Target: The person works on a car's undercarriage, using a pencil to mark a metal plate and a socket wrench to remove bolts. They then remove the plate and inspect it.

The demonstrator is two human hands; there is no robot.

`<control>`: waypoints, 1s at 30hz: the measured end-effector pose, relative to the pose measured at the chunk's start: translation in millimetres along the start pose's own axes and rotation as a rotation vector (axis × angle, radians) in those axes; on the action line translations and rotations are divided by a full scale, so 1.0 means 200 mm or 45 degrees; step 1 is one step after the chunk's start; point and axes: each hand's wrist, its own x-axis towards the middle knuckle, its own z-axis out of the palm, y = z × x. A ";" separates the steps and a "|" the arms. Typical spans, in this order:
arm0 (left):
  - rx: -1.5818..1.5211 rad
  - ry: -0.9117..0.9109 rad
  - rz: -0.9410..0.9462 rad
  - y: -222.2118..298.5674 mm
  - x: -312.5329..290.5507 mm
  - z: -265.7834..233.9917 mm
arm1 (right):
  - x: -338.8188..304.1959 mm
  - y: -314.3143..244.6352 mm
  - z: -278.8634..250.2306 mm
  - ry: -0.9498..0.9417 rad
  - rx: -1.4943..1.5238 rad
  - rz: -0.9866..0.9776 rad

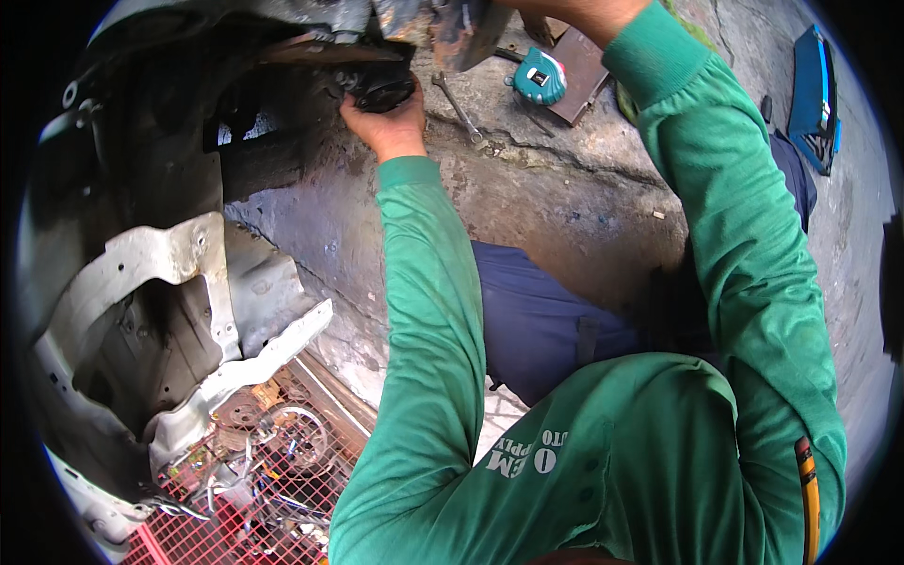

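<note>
My left hand (394,124) reaches up under the dark metal body of a vehicle (141,151). Its fingers curl round a black, round-faced part (386,94), whose upper side is hidden in shadow. Rusty metal (466,33) hangs just above and to the right of that part. At the top edge, my right hand (576,11) shows only its back and wrist. Its fingers are hidden, so what it touches cannot be seen. On the ground between the two arms lies a wrench (458,105).
A teal tape measure (540,77) rests on a brown flat piece (586,68). Far right stands a blue case (814,104). Bent pale sheet metal (155,252) juts out at left, above a red mesh (282,513) with scrap parts. Cracked concrete (584,155) runs beneath.
</note>
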 end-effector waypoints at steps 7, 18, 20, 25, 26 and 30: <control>-0.083 0.016 -0.044 0.01 -0.01 0.00 | 0.00 -0.01 0.01 -0.003 0.003 -0.014; -0.031 -0.029 -0.027 0.00 -0.01 0.00 | 0.02 -0.02 -0.02 -0.051 0.026 -0.027; -0.038 -0.046 -0.041 0.01 0.00 0.00 | 0.01 0.00 0.00 -0.002 -0.009 -0.045; -0.028 -0.072 -0.042 0.02 0.02 -0.02 | -0.01 -0.02 0.01 0.057 0.035 -0.018; -0.013 -0.075 -0.036 0.01 0.02 -0.02 | -0.01 0.00 0.02 0.045 0.034 -0.041; -0.021 -0.079 -0.053 0.03 0.02 -0.02 | 0.00 -0.01 0.02 0.033 0.025 -0.005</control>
